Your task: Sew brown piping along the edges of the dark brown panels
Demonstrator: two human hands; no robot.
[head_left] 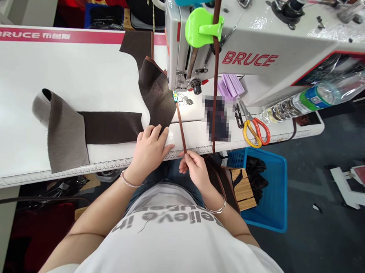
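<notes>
Brown strap (181,128) runs from the needle area of the white sewing machine (248,46) toward the near table edge. The person's right hand (196,170) pinches its near end firmly between thumb and first finger, seemingly to hold the strap straight and tight. The left hand (149,149) lies open and flat, gripping nothing, its fingers pressed on the near corner of a dark brown cloth piece (155,96), probably to stop the cloth from sliding. That cloth sits just left of the strap, its far part reaching the machine's foot. Farther left on the white table (66,65) lie 1 dark strip of cloth (109,128) and 1 grey-brown piece (65,132). To the right are orange-and-yellow scissors (253,132), a water bottle (306,100) and, below the table, a blue tray (262,189).
</notes>
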